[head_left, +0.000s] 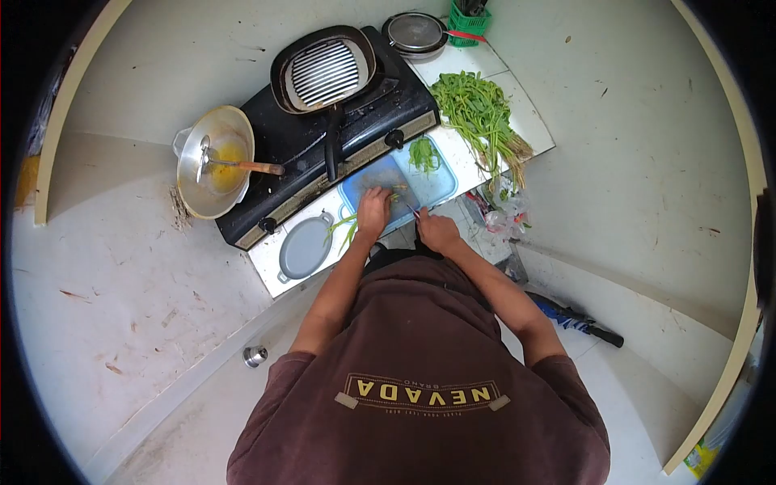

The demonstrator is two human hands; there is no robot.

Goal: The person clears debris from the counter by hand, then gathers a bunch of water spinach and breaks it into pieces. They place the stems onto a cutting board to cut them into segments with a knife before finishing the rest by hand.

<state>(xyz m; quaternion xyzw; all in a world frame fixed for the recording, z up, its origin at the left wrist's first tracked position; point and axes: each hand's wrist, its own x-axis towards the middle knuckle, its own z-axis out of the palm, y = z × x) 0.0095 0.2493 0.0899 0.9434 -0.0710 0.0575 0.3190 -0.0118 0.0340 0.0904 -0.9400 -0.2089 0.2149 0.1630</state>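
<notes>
My left hand point(373, 212) is closed over green stems point(343, 232) and presses them on a blue cutting board point(386, 171). The stems stick out to the left of the hand. In my right hand point(438, 233) is a knife point(414, 212), its blade pointing toward the stems at the board's near edge; most of its handle is hidden by the fingers. Small cut pieces lie just right of my left fingers. Cut green leaves point(423, 154) sit in a pile at the board's far right end.
Behind the board stands a black gas stove point(275, 166) with a grill pan point(325, 69) and a wok point(215, 162) holding a ladle point(250, 167). A grey oval plate point(305, 248) lies left. Leafy greens point(477, 113) and a plastic bag point(507, 217) are right.
</notes>
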